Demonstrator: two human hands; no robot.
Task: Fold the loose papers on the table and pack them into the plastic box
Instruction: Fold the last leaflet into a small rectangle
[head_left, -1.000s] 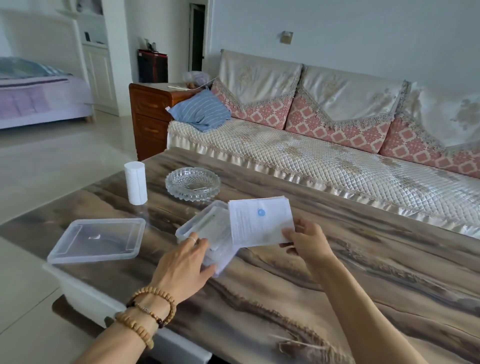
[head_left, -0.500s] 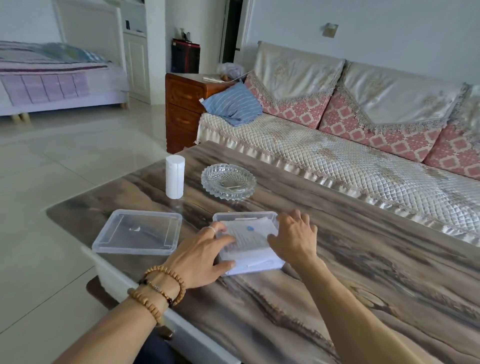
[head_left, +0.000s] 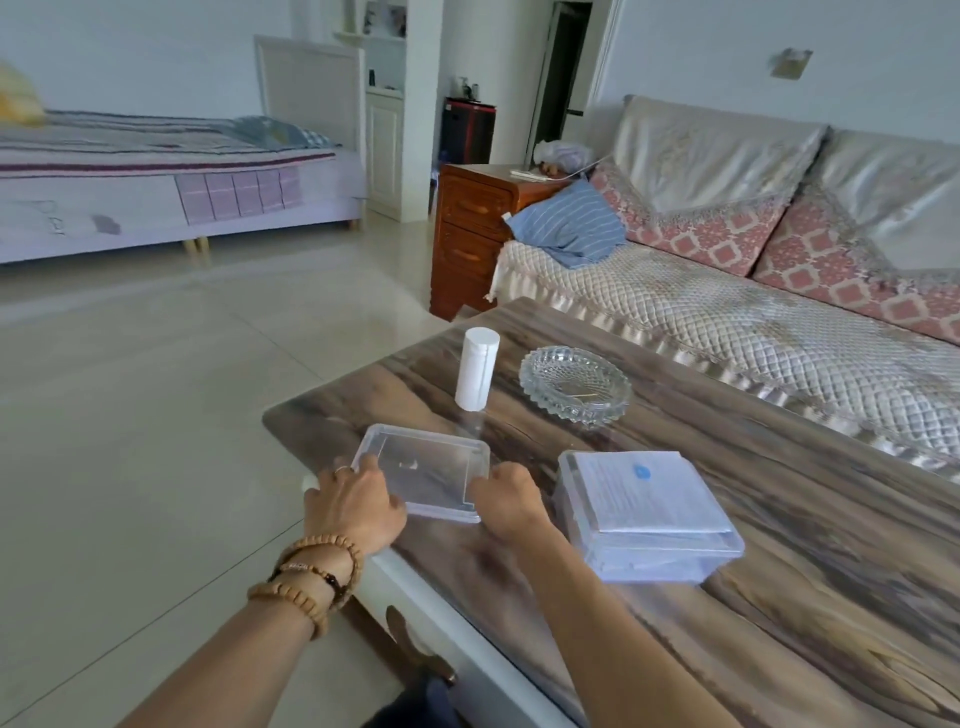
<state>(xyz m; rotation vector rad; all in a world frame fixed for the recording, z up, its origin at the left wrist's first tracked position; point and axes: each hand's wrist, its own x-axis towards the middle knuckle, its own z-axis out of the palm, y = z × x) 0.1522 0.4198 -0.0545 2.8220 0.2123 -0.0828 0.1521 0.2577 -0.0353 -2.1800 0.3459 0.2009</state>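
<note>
Left hand: rests on the near-left corner of the clear, flat, rectangular plastic lid; its fingers curl over the rim, apparently gripping it.
Right hand: at the lid's near-right edge; whether its fingers grip the rim or only touch it cannot be told, since the back of the hand hides them.
Lid: lies flat on the brown wood-grain bench, near the bench's left corner, just left of the box and apart from it.
Clear rectangular plastic box: stands open at the top to the right of the right hand.
Folded white papers: a stack sits in the box, its top sheet level with or slightly above the rim; a blue dot marks the top sheet.
Step in hand: judged to be lifting the lid to close the box.
Method: take both short edges evenly, lift level, carry right, align corners with the box rim, then press down along each side.
Caution: the tall stack may resist closure; flatten the papers first if the lid rocks.
White upright cylinder: stands beyond the lid; keep the lid's path clear of it.
Cut-glass round ashtray: beyond the box, well apart.
</note>
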